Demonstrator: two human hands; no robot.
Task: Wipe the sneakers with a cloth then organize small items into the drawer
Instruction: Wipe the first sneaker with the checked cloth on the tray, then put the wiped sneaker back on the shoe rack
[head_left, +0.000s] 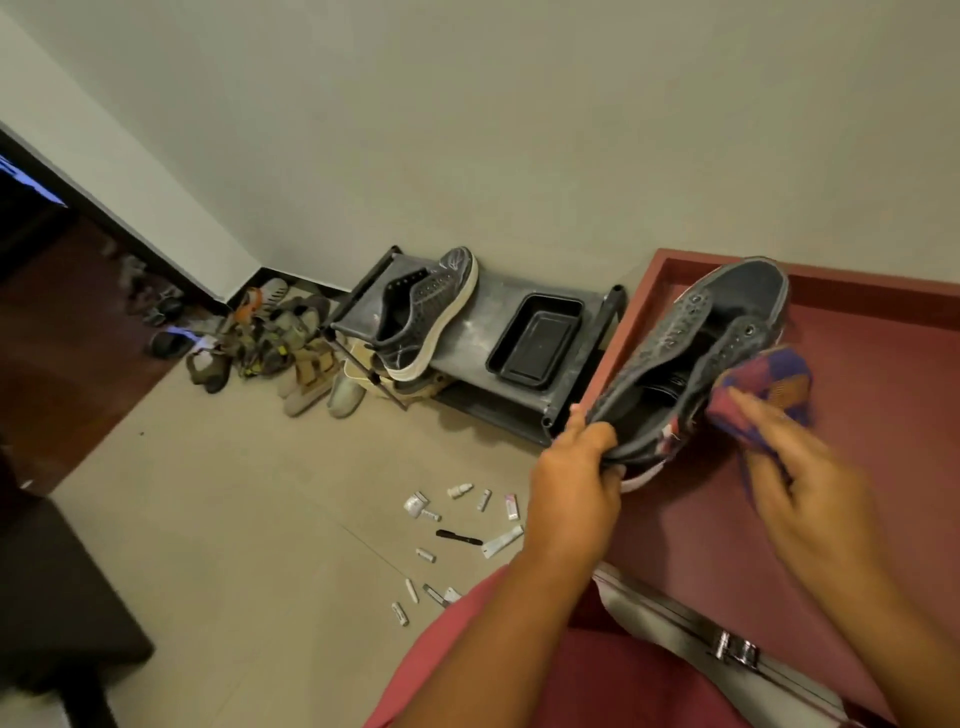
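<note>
My left hand (576, 467) grips the toe end of a dark grey sneaker (680, 353), which is held up over the open maroon drawer (857, 364). My right hand (800, 473) holds a red, blue and orange checked cloth (763, 389) against the sneaker's right side. The second grey sneaker (431, 312), with a white sole, lies tilted on top of the grey shoe rack (488, 332). Several small tubes, bottles and a black pen-like item (457, 535) lie scattered on the beige floor below my left arm.
A black empty tray (537, 340) sits on the shoe rack beside the second sneaker. A pile of sandals and shoes (270, 338) fills the corner to the left. A dark piece of furniture (57, 587) stands at lower left. The drawer's metal handle (735, 652) is near my lap.
</note>
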